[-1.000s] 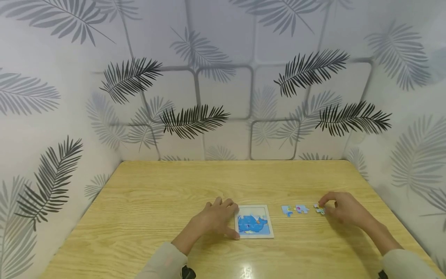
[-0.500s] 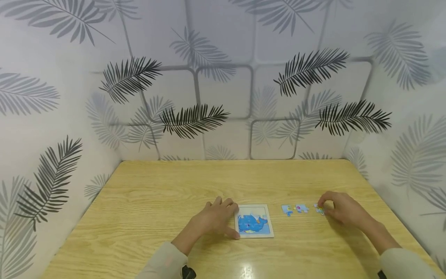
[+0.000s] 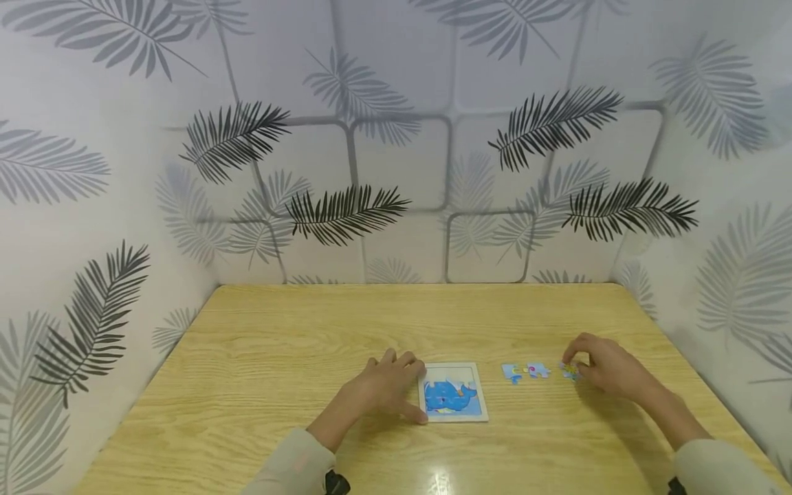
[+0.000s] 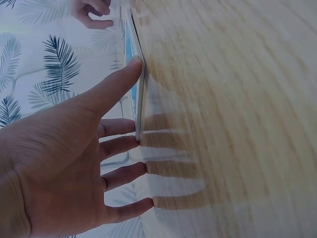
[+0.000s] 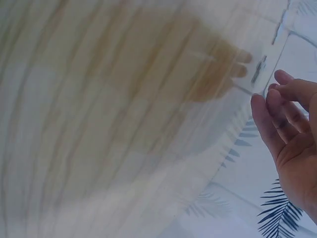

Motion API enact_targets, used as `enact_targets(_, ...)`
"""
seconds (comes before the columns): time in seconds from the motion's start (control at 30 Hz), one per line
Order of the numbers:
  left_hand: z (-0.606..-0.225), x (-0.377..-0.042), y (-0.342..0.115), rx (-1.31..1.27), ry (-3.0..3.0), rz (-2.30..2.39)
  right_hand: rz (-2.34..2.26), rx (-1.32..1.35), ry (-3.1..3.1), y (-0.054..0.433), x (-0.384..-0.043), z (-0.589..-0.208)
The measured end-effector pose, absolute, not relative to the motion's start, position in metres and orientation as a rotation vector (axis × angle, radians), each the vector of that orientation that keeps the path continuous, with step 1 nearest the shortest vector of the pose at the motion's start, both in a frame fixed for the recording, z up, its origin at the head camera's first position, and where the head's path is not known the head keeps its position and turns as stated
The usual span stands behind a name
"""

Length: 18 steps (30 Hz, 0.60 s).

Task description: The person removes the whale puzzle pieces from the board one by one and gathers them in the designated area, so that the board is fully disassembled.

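A white-framed jigsaw puzzle board (image 3: 480, 385) with a blue whale picture lies flat on the table. My left hand (image 3: 386, 386) rests along its left side, fingers spread and nearly straight. In the left wrist view, the thumb (image 4: 119, 84) touches the board's edge, and two fingertips meet it farther along. At the right, my right hand (image 3: 609, 368) pinches a small puzzle piece (image 3: 568, 370) with a yellow pattern between thumb and index finger, low over the table. Between the board and that hand lie two puzzle pieces, one blue and yellow (image 3: 511, 372), the other pale blue with pink (image 3: 537, 370).
The wooden table (image 3: 297, 337) runs back to a wall (image 3: 402, 165) hung with leaf-patterned covering, which also closes in both sides. Light glares off the table's near part.
The piece in my right fingers has turned a little, and the fingers have shifted slightly round it. My left hand, the board and the two loose pieces stay in place.
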State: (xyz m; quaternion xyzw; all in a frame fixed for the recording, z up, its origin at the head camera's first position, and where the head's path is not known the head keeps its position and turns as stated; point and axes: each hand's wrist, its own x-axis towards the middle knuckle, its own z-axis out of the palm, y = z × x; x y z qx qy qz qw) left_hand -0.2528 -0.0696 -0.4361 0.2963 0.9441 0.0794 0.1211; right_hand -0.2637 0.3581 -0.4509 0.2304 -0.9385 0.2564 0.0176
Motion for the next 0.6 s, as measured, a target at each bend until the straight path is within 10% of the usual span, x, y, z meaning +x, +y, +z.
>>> enact_targets(0.6, -0.438, -0.253, -0.069, 0.846, 2.751, 0.216, 1.004, 1.028, -2.836, 0.262, -0.272, -0.44)
